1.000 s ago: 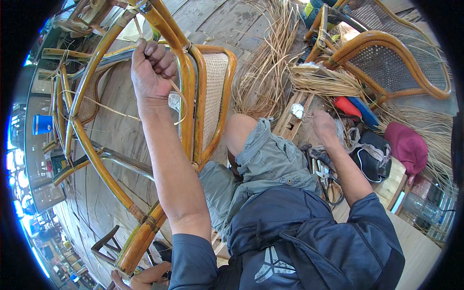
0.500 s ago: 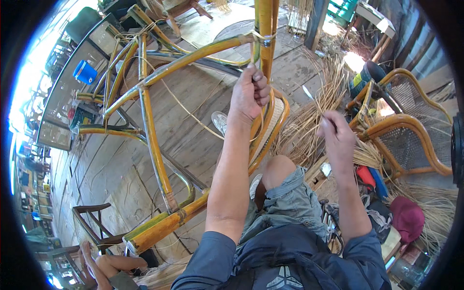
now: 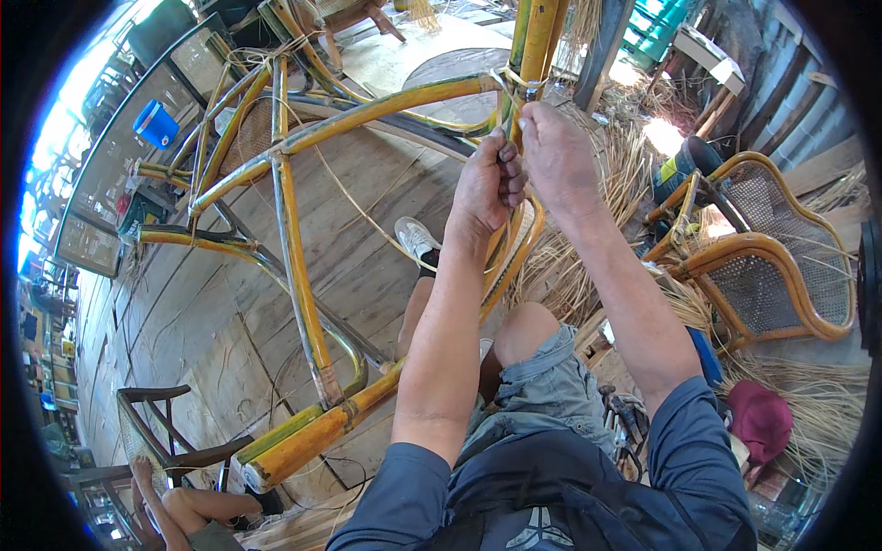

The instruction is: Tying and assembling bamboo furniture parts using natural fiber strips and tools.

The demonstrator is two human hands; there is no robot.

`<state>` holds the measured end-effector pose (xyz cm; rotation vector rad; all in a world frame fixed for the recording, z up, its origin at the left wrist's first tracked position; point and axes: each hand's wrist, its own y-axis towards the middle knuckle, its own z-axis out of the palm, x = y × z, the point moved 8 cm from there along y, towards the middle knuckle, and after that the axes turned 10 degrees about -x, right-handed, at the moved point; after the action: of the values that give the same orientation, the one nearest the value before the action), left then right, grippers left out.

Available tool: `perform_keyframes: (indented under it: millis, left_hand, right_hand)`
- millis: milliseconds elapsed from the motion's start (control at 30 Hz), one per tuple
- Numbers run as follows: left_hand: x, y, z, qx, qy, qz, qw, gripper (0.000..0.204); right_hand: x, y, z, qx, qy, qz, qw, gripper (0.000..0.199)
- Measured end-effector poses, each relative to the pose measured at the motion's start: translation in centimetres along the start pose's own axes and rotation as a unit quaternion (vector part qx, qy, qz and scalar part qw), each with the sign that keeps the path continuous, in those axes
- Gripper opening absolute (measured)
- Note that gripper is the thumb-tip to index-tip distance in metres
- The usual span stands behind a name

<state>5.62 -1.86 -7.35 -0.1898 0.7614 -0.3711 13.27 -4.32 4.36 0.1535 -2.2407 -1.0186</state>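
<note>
A pale rattan strip (image 3: 499, 106) is gripped beneath a pole joint, with two hands held close together.
The strip is wrapped about the joint at top centre, where a curved pole (image 3: 386, 103) is met by upright poles (image 3: 530, 41); from there its long axis is pointed steeply down into the fist of the left hand (image 3: 493, 181), clamped around it. The right hand (image 3: 559, 161) is held just beside, fingers curled by the poles; whether anything is pinched cannot be told. One blue bucket (image 3: 156, 125) is seen at left, its contents hidden; one cane chair (image 3: 776, 264) and one maroon cap (image 3: 760, 422) are seen at right.
</note>
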Motion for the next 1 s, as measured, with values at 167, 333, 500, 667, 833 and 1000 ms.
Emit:
perform_keyframes:
  millis: [167, 333, 500, 667, 833, 1000]
  left_hand:
    - [-0.1, -0.1, 0.0, 0.019, 0.0, 0.012, 1.0, 0.033]
    - [0.0, 0.0, 0.1, 0.006, 0.002, 0.01, 1.0, 0.033]
    - [-0.3, -0.1, 0.4, 0.024, 0.008, 0.021, 0.999, 0.032]
    - [0.0, 0.0, 0.6, 0.029, -0.009, 0.019, 0.999, 0.032]
    - [-0.1, 0.0, 0.2, 0.015, 0.002, 0.019, 1.0, 0.033]
    - [0.0, 0.3, 0.2, 0.026, -0.001, 0.016, 1.0, 0.033]
  right_hand:
    - [-0.3, 0.0, 0.8, 0.049, -0.017, 0.031, 0.998, 0.013]
    - [0.0, 0.5, -0.2, -0.02, -0.006, 0.022, 1.0, 0.012]
    - [1.1, 0.0, -0.3, 0.009, -0.019, 0.002, 1.0, 0.011]
    - [0.1, 0.8, -0.5, -0.018, -0.023, -0.035, 0.999, 0.01]
    - [1.0, 0.2, -0.5, -0.015, 0.056, -0.016, 0.998, 0.011]
    - [0.2, 0.3, 0.4, 0.026, 0.067, 0.059, 0.996, 0.013]
